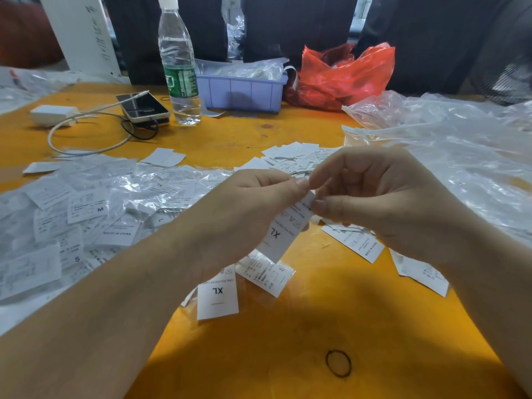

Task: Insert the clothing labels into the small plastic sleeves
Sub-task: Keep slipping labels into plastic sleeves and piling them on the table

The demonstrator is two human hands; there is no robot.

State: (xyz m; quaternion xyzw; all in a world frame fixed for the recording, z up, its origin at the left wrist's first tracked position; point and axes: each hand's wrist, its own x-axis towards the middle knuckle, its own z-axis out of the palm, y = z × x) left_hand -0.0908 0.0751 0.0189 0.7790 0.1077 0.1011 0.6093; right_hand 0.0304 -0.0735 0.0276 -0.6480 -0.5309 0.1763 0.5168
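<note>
A white XL clothing label point(283, 230) hangs above the orange table point(316, 326), held at its top end by both hands. My left hand point(253, 208) pinches its upper edge between thumb and fingers. My right hand point(374, 197) pinches the same top corner from the right. I cannot tell whether a clear sleeve is around the label. Bagged labels in small plastic sleeves point(86, 214) lie heaped at the left. Loose labels point(293, 156) sit in a pile beyond my hands, and a few more point(357, 244) lie under my right hand.
A water bottle point(178, 61), a phone point(142, 106) with charger and cable, a lilac bin point(241, 92) and a red plastic bag point(345, 73) stand at the back. Clear plastic bags point(449, 145) pile up at the right. A black rubber band point(338, 363) lies near me.
</note>
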